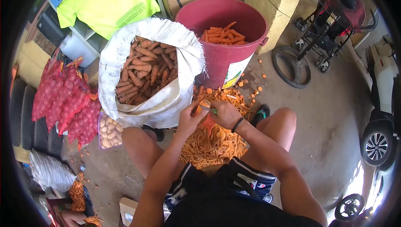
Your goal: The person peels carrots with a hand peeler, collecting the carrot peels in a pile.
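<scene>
My left hand [189,117] is closed around a carrot [204,102], mostly covered by the fingers. In my right hand [226,114] is a small knife [204,107] with a green handle, its blade against the carrot. Beneath both hands, a heap of orange carrot peelings [213,145] spreads between the knees. A white woven sack [146,24], its mouth rolled open, stands to the left and holds many unpeeled carrots [144,66]. Beyond the hands is a dark red bucket [190,20] with peeled carrots [225,35] inside.
Red net bags [62,97] and a bag of potatoes [109,132] sit left of the sack. Carrot ends [252,95] litter the floor by the bucket. A standing fan [346,3] is at upper right, a car [382,97] at the right edge. Another person [71,216] shows at lower left.
</scene>
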Motion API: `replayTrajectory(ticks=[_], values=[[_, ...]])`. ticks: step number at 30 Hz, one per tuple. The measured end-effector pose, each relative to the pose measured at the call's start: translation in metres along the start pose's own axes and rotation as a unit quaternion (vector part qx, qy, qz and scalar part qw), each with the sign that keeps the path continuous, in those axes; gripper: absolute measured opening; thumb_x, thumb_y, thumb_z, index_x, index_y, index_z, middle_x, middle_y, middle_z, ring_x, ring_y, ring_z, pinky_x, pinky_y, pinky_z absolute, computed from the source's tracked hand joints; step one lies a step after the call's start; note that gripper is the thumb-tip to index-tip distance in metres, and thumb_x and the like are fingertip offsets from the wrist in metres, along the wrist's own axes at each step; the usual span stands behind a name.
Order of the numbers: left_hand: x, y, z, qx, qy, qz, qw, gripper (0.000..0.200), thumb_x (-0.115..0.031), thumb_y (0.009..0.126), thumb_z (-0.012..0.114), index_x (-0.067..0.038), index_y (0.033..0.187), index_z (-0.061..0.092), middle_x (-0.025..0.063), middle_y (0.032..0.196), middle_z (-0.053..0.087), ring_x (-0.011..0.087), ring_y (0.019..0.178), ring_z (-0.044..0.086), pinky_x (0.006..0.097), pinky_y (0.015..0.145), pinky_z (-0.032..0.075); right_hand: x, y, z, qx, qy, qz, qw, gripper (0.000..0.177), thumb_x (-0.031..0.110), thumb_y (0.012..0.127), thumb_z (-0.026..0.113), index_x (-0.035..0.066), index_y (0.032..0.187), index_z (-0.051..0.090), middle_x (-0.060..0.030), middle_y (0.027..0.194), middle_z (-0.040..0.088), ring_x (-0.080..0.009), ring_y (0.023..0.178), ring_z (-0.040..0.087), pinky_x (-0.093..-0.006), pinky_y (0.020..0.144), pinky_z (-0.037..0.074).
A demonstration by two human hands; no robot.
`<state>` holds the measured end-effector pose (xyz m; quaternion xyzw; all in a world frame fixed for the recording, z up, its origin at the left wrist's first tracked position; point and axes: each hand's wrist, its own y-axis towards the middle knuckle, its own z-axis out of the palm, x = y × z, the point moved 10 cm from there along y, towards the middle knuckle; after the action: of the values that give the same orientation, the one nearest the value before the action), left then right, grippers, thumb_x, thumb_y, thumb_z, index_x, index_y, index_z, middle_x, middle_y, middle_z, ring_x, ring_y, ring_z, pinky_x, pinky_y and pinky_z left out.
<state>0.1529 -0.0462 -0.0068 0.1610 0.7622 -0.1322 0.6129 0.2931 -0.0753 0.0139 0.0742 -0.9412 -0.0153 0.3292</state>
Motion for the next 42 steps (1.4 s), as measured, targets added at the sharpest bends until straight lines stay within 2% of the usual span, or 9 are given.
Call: replayTrajectory(ticks=[3,6,9,15,18,21,25,35,42], values=[[-0.002,-0.006,0.001,0.001,-0.003,0.023,1.000,0.038,-0.025,0.092,0.074,0.003,0.117,0.066,0.0063,0.099,0.069,0.0109,0.094,0.062,0.0275,0.083,0.050,-0.001,0.004,0.001,0.018,-0.012,0.030,0.999,0.028,0.024,0.088,0.066,0.002,0.104,0.066,-0.0222,0.095,0.070,-0.0391,0.091,0.069,-0.0485,0.080,0.055],[-0.009,-0.014,0.007,0.018,-0.059,0.045,0.997,0.035,-0.026,0.093,0.072,0.001,0.114,0.067,0.0034,0.092,0.066,0.0098,0.087,0.061,0.0273,0.078,0.051,-0.093,0.013,0.059,0.242,-0.126,0.149,0.950,0.033,0.028,0.087,0.066,0.000,0.103,0.070,-0.0219,0.102,0.071,-0.0372,0.094,0.070,-0.0453,0.082,0.055],[0.025,-0.008,0.008,0.033,-0.147,-0.104,0.983,0.036,-0.032,0.095,0.070,0.000,0.113,0.067,0.0027,0.088,0.063,0.0109,0.080,0.060,0.0290,0.072,0.051,-0.097,-0.001,0.082,0.366,-0.197,0.120,0.902,0.038,0.032,0.087,0.066,-0.001,0.104,0.071,-0.0225,0.103,0.072,-0.0362,0.094,0.071,-0.0429,0.083,0.056],[0.053,0.000,-0.008,-0.001,-0.418,-0.186,0.889,0.045,-0.045,0.108,0.039,-0.005,0.126,0.052,0.0123,0.094,0.066,0.0187,0.073,0.062,0.0348,0.072,0.053,-0.100,0.015,0.051,0.144,-0.056,0.060,0.986,0.046,0.042,0.088,0.067,0.000,0.103,0.071,-0.0230,0.091,0.072,-0.0345,0.088,0.071,-0.0437,0.078,0.056],[0.042,0.003,-0.018,-0.044,-0.431,-0.168,0.885,0.051,-0.055,0.107,0.033,-0.012,0.123,0.055,0.0053,0.096,0.063,0.0135,0.076,0.061,0.0408,0.085,0.053,-0.101,0.024,-0.012,-0.007,0.109,0.151,0.982,0.039,0.038,0.086,0.072,0.001,0.099,0.070,-0.0183,0.084,0.071,-0.0314,0.081,0.070,-0.0432,0.074,0.054],[0.025,0.011,-0.008,-0.024,-0.512,-0.131,0.849,0.050,-0.056,0.106,0.035,-0.013,0.123,0.056,0.0037,0.098,0.061,0.0126,0.076,0.059,0.0408,0.084,0.053,-0.093,0.013,0.020,0.099,0.215,0.227,0.945,0.053,0.051,0.087,0.068,0.001,0.102,0.071,-0.0224,0.090,0.071,-0.0315,0.086,0.070,-0.0429,0.078,0.054],[0.022,0.022,-0.006,-0.008,-0.559,-0.090,0.824,0.049,-0.056,0.106,0.037,-0.014,0.123,0.056,0.0030,0.100,0.060,0.0126,0.078,0.059,0.0355,0.075,0.053,-0.077,0.017,0.041,0.110,0.029,0.151,0.982,0.076,0.065,0.087,0.062,0.001,0.127,0.058,-0.0260,0.104,0.070,-0.0392,0.096,0.068,-0.0480,0.086,0.052],[0.033,0.029,-0.021,-0.085,-0.536,-0.096,0.835,0.046,-0.052,0.105,0.044,-0.011,0.119,0.058,0.0051,0.091,0.063,0.0131,0.074,0.060,0.0287,0.063,0.052,0.014,0.009,-0.003,0.065,0.211,0.009,0.975,0.041,0.031,0.101,0.058,0.000,0.127,0.053,-0.0244,0.094,0.068,-0.0402,0.089,0.068,-0.0460,0.076,0.052],[0.006,0.027,0.002,-0.030,-0.600,-0.121,0.790,0.042,-0.048,0.104,0.049,-0.009,0.116,0.058,0.0075,0.091,0.065,0.0151,0.073,0.065,0.0290,0.059,0.057,0.053,0.009,0.009,0.055,0.109,-0.060,0.991,0.101,0.067,0.069,0.080,-0.004,0.134,0.048,-0.0249,0.087,0.069,-0.0421,0.087,0.070,-0.0480,0.080,0.054]])
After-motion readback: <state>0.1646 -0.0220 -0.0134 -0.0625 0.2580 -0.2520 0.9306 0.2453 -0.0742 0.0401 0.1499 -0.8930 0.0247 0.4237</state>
